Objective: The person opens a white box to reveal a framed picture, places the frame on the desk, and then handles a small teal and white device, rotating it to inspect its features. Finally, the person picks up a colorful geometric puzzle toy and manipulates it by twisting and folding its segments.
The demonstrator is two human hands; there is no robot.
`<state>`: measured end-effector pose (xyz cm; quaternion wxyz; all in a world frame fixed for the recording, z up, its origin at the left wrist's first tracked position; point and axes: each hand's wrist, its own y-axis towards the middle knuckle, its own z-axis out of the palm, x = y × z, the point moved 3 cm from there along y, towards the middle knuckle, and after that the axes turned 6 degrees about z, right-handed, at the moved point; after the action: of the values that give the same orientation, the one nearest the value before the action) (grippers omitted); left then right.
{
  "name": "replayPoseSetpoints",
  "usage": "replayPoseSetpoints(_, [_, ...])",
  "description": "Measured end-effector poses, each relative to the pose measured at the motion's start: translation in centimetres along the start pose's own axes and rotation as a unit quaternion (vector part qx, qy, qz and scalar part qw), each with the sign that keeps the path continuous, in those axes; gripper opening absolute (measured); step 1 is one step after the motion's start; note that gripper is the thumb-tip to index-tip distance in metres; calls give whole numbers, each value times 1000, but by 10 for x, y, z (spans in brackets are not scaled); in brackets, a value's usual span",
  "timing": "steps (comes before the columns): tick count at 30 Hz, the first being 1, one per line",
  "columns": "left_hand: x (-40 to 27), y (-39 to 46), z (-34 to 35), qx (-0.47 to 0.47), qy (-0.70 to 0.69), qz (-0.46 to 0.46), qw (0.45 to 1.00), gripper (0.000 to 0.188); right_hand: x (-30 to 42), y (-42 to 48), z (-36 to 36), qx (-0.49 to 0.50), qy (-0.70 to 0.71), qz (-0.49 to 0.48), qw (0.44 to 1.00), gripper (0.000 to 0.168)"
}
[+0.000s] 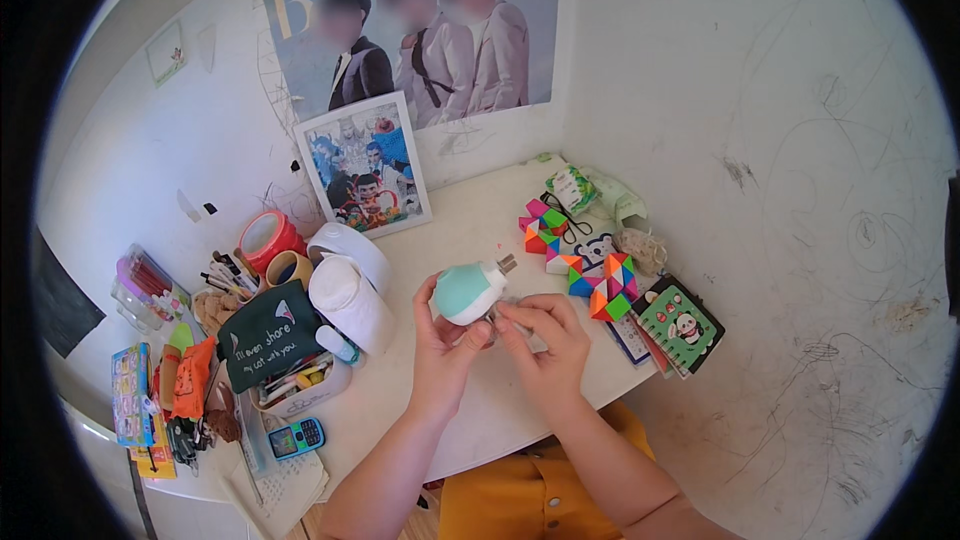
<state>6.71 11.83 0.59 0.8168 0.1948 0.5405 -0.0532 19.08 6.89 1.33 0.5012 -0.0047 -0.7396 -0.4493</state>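
My left hand holds a teal and white plug-in device, which looks like a liquid mosquito-repellent heater. Its two metal prongs point up and to the right. At the underside of the device, the thumb and fingers of my right hand are pinched together. A small clear or greyish part seems to lie at those fingertips, though the fingers mostly hide it. Both hands are above the white tabletop.
Right: a multicoloured twist puzzle and a green panda notebook. Left: a white paper roll, a dark green pouch on a bin of pens, and a blue keypad phone. Behind, a framed picture leans against the wall.
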Motion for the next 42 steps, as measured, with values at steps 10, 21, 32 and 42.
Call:
replayPoseSetpoints(10, [1,-1,-2,24,6,-26,999,70,4,7,-3,30,50,47,997,20])
replayPoseSetpoints(21, [-6,-1,6,35,-31,-13,999,61,2,12,-11,18,9,-78,997,24])
replayPoseSetpoints(32, [-5,1,6,86,-30,0,996,65,-2,13,-20,-19,130,40,991,22])
replayPoseSetpoints(42, [2,-6,10,111,127,97,981,66,-15,18,-18,7,324,140,935,19])
